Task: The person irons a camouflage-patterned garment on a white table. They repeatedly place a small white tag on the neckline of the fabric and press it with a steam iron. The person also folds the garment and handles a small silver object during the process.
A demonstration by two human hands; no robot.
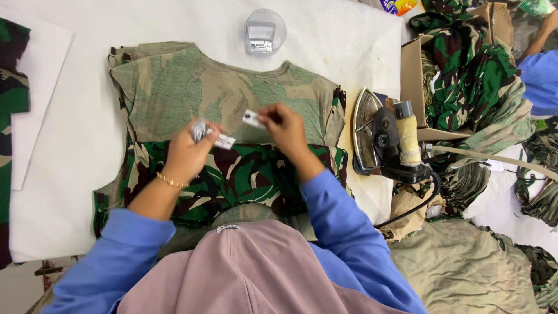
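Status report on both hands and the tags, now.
Left hand shut on small stack of white tags. Right hand pinching single white tag. Both above folded camouflage shirt. Iron parked right, clear.

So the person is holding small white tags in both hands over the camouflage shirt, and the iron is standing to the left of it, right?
Not quite. The head view shows the grey metal iron to the right of the camouflage shirt, not the left. The rest holds: the left hand holds a small bunch of white tags and the right hand pinches a single white tag above it.
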